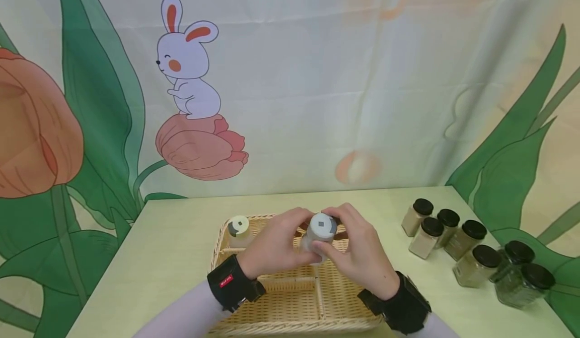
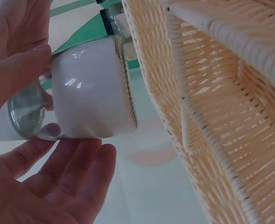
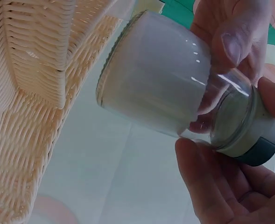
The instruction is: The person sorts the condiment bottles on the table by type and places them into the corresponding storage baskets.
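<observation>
So I'm standing here watching, and both grips are clamping one jar: the person's left-hand grip (image 1: pixel 277 241) and right-hand grip (image 1: pixel 362 250) are curling round a clear glass jar of white powder with a round whitish lid (image 1: pixel 321 232). It's hanging over the pale woven wicker tray (image 1: pixel 294 326), around its middle, and that tray's sitting by the near edge of the pale green worktop (image 1: pixel 172 242).

My worry? Smooth glass, fingertips doing the holding. If they're slipping, the jar's probably dropping onto a divider and tipping. If fingers are twisting the lid loose, powder's maybe spilling into the weave.

Labels: the lid's showing a small dark square plus a dark patch, and no words I'm reading. The red tag (image 1: pixel 226 280) on the black left wrist strap (image 1: pixel 231 283) is carrying tiny white lettering, too small for me.
</observation>
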`<state>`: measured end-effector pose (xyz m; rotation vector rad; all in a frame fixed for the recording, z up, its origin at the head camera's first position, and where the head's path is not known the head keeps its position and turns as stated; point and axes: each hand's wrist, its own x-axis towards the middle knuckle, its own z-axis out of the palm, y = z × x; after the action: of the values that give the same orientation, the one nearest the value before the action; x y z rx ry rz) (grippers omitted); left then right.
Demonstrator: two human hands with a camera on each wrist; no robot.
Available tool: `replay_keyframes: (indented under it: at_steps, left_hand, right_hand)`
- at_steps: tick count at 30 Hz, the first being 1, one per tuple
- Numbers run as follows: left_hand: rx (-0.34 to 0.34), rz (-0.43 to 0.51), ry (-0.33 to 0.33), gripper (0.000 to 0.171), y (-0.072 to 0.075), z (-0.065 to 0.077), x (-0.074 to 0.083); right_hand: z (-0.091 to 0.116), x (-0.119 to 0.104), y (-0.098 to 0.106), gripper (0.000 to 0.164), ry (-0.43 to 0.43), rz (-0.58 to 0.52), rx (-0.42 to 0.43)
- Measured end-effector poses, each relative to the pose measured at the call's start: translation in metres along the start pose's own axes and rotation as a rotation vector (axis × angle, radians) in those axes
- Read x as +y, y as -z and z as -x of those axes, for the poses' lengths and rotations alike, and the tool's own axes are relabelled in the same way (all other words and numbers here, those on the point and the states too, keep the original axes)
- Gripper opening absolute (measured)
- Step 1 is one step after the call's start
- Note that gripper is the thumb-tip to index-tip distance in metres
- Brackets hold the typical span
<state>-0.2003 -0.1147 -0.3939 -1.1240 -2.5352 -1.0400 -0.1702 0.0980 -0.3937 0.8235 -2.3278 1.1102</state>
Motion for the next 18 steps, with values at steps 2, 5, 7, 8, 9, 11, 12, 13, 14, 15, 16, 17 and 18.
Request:
replay_keyframes:
  at_steps: [2,5,7,8,9,11,12,13,14,15,16,17,18]
  left_hand:
    - [0.006,0.002,-0.005,0.057,-0.0021,-0.0004,0.0005]
    - [0.011,0.014,-0.004,0.054,-0.0031,-0.0009,0.0018]
    - [0.013,0.027,0.003,0.053,-0.0031,-0.0011,0.003]
    - [0.014,0.032,0.007,0.053,-0.0032,-0.0011,0.0036]
    - [0.017,0.037,0.011,0.052,-0.0033,-0.0011,0.0043]
    - [0.027,0.045,0.013,0.053,-0.0038,-0.0008,0.0051]
    - [0.034,0.046,0.01,0.052,-0.0043,-0.0005,0.0053]
    - [0.04,0.048,0.006,0.052,-0.0047,-0.0004,0.0055]
    - [0.048,0.044,0.001,0.052,-0.0053,-0.0002,0.0054]
    - [0.054,0.043,-0.003,0.051,-0.0058,-0.0002,0.0053]
    - [0.059,0.04,-0.009,0.051,-0.0064,-0.0001,0.0053]
    - [0.063,0.035,-0.015,0.051,-0.0069,-0.0002,0.0053]
    - [0.067,0.033,-0.017,0.05,-0.0073,-0.0002,0.0053]
  right_hand:
    - [0.0005,-0.0013,0.001,0.055,-0.006,-0.001,0.008]
    - [0.0006,-0.0025,0.0015,0.054,-0.004,-0.001,0.025]
    - [0.0006,-0.0026,0.0013,0.053,0.002,-0.007,0.038]
    - [0.0006,-0.0026,0.0011,0.052,0.004,-0.008,0.043]
    - [0.0007,-0.0025,0.0008,0.052,0.004,-0.009,0.048]
    - [0.0008,-0.0022,0.0002,0.052,0.002,-0.015,0.055]
    - [0.0009,-0.0021,-0.0001,0.051,0.0,-0.016,0.057]
    - [0.001,-0.002,-0.0004,0.051,-0.004,-0.016,0.058]
    - [0.0012,-0.002,-0.0006,0.051,-0.008,-0.014,0.058]
    - [0.0014,-0.0021,-0.0008,0.051,-0.012,-0.014,0.059]
    - [0.0016,-0.0022,-0.001,0.05,-0.015,-0.013,0.057]
    - [0.0018,-0.0023,-0.0011,0.05,-0.017,-0.012,0.056]
    - [0.002,-0.0024,-0.0012,0.05,-0.02,-0.01,0.054]
